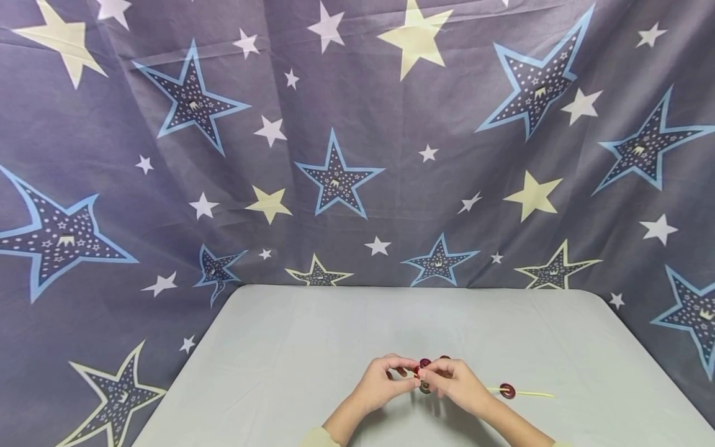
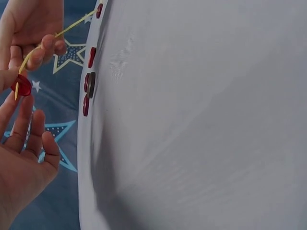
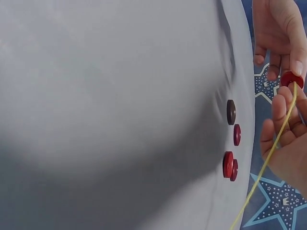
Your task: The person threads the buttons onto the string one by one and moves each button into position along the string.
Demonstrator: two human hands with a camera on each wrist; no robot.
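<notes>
Between the fingertips of both hands is a red button. A yellow string runs to it, and a short tip of string shows on its other face in the left wrist view. My left hand pinches the button, its thumb on the edge in the right wrist view. My right hand pinches the string close beside the button. The string trails past the right hand to a dark red button threaded on it, with its tail lying on the table.
Several loose buttons lie on the table just beyond the hands: a brown one, a dark red one and a brighter red one among them. The table has a pale cover. A star-patterned curtain hangs behind it.
</notes>
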